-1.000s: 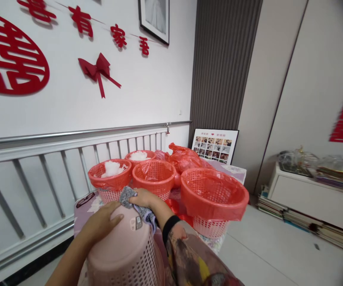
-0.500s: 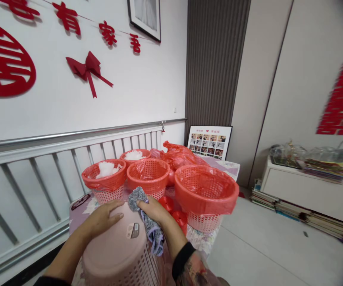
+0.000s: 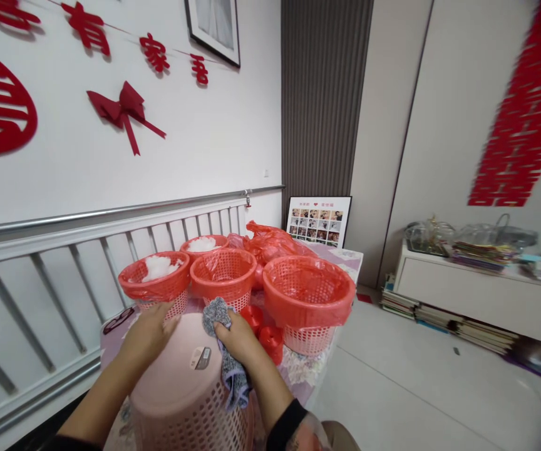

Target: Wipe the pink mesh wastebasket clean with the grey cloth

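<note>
A pale pink plastic basket point(image 3: 171, 376) with latticed sides stands upside down in front of me, its solid base and a small label facing up. My left hand point(image 3: 152, 335) rests on the far left edge of that base, fingers stretched out. In my right hand point(image 3: 235, 335) a grey cleaning cloth point(image 3: 235, 376) with purple edging is bunched, pressed at the basket's far right rim, its tail hanging down the side. Just beyond stand baskets lined with red bags: a large one point(image 3: 308, 294) at right, a middle one point(image 3: 223, 275), and two holding white stuff at left.
Red plastic rolls point(image 3: 270, 341) and a heap of red bags point(image 3: 277, 241) lie on the flowered tablecloth point(image 3: 305, 369). Eyeglasses point(image 3: 118, 321) rest at its left edge. A white radiator point(image 3: 64, 288) runs along the left wall. Across the floor at right is a low white cabinet point(image 3: 468, 288).
The view has turned slightly right, so the room shifts left. My left hand has slid a little outward along the base's edge. The cloth stays in my right hand at the rim.
</note>
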Tool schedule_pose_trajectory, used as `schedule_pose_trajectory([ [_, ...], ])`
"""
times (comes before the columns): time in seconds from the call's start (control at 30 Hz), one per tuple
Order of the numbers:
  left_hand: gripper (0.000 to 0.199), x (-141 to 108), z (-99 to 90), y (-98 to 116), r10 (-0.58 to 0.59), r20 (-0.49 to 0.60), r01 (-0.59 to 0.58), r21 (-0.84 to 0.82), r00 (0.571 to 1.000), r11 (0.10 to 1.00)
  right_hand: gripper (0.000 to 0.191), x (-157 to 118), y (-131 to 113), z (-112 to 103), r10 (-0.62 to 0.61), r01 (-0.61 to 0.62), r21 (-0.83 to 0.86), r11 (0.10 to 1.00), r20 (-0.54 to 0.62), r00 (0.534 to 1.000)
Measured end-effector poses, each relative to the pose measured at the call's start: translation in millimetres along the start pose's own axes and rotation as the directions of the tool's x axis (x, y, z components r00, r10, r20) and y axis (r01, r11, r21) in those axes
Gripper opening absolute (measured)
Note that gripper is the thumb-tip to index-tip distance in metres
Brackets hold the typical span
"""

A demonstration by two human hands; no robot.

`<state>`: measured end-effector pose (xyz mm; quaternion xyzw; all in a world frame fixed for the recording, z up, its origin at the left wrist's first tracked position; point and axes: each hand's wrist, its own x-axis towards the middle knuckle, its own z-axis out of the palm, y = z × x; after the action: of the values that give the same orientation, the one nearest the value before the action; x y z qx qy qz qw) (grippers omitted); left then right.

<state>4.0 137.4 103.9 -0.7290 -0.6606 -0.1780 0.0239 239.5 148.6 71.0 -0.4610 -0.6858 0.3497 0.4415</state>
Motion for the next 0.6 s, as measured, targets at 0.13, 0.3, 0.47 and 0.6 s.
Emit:
schedule_pose_trajectory([
  [0.13,0.07,-11,17.6,10,-0.048,0.083,0.045,0.03,0.995,0.999,0.026,-4,3,2,-0.007,0.007,0.014,1.0,-0.025,1.0],
  [0.3,0.07,-9,24.1,9,0.002,0.165,-0.007,0.034,0.986,0.999,0.032,-24,12,8,-0.021,0.028,0.076,0.997,-0.081,0.996],
  [0.47,0.072,-9,16.6,4,0.036,0.209,-0.045,0.039,0.977,0.998,0.04,-48,57,28,0.073,-0.059,0.103,0.993,-0.133,0.988],
  [0.6,0.073,-10,18.5,2,0.021,0.213,-0.031,0.044,0.977,0.999,0.037,-74,114,46,0.221,-0.216,0.05,0.975,-0.137,0.966],
])
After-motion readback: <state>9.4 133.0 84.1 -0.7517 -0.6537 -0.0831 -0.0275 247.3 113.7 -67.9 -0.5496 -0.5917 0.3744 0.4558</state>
